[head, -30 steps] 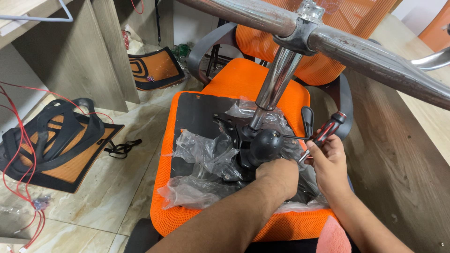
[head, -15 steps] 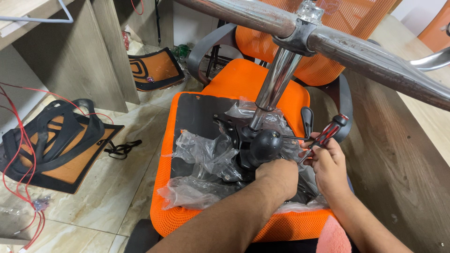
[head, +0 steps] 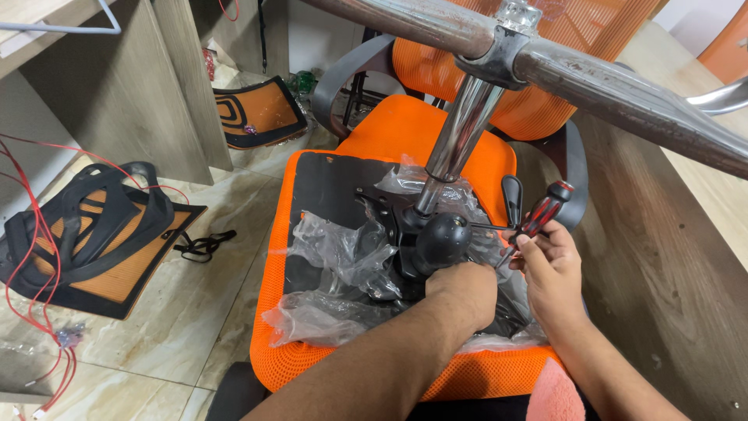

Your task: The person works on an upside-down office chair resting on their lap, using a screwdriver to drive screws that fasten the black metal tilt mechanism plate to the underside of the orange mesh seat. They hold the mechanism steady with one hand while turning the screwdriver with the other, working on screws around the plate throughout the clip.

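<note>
Head view: an orange mesh chair seat point(head: 389, 132) lies upside down, its black underside plate point(head: 327, 195) facing up at the centre of the frame. Crumpled clear plastic wrap point(head: 335, 257) is spread over the plate and around the black mechanism point(head: 405, 234) bolted there. A chrome gas-lift column point(head: 460, 132) rises from the mechanism toward 12 o'clock and meets the chrome base arms point(head: 623, 86), which run across the top of the frame from 11 to 3 o'clock.

The left hand point(head: 463, 292) comes in from 6 o'clock and rests closed on the mechanism, just below a round black knob point(head: 442, 238); what its fingers grip is hidden. The right hand point(head: 549, 269), at about 4 o'clock of the knob, is closed around a screwdriver with a red-and-black handle point(head: 543, 214), the handle pointing up toward 1 o'clock. A black lever point(head: 511, 199) stands just beside the screwdriver, at its 9 o'clock.

At 9 o'clock on the tiled floor point(head: 202, 312) lies a black and orange chair back frame point(head: 86, 234) with red wires point(head: 39, 257) draped over it. Another orange and black panel point(head: 257, 109) leans at 11 o'clock against a wooden cabinet point(head: 179, 78). A wooden bench point(head: 662, 234) runs along 3 o'clock.
</note>
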